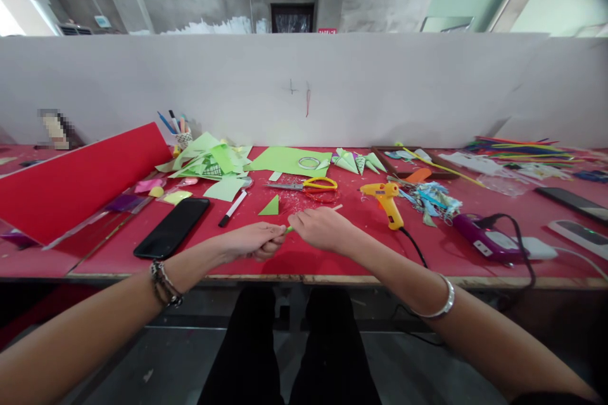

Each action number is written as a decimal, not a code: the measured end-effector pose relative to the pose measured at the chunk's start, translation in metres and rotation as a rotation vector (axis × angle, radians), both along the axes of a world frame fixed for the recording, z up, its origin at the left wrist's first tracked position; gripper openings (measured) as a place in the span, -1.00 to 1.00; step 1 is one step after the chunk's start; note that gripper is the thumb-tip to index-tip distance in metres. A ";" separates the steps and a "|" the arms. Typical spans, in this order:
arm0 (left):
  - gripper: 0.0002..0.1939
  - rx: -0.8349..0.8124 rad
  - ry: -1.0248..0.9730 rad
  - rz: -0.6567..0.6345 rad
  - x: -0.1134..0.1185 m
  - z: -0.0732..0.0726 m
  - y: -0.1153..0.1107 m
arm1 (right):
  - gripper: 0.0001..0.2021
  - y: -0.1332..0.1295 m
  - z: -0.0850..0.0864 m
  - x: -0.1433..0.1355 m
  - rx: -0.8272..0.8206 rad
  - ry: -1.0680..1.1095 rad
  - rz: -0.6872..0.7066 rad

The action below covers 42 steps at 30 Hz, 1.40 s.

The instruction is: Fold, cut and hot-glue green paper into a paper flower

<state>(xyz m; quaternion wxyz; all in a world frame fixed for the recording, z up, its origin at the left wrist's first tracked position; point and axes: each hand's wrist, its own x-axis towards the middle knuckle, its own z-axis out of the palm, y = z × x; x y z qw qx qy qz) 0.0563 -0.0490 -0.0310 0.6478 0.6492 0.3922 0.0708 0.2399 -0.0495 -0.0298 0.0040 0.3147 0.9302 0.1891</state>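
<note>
Both of my hands meet above the front middle of the red table. My left hand (254, 242) is closed, pinching one end of a narrow green strip (289, 228), which looks like paper. My right hand (320, 228) closes over the strip's other side. From behind its knuckles pokes the pale tip of a thin stick (337, 207); whether stick and strip are joined is hidden by the fingers. Just beyond the hands lie a green paper triangle (270, 205) and yellow-handled scissors (320, 185). A capped marker (232, 209) rests left of the triangle.
A yellow glue gun (387, 201) with a cord stands to the right, near a purple power strip (489, 239). On the left are a black phone (171, 228) and a red board (85, 183). Green paper sheets (213, 161), a tape roll (308, 162) and paper cones (356, 161) lie behind.
</note>
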 end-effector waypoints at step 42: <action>-0.56 -0.401 -0.396 -0.086 -0.001 -0.020 -0.018 | -0.69 -0.001 -0.002 0.004 0.134 0.054 0.185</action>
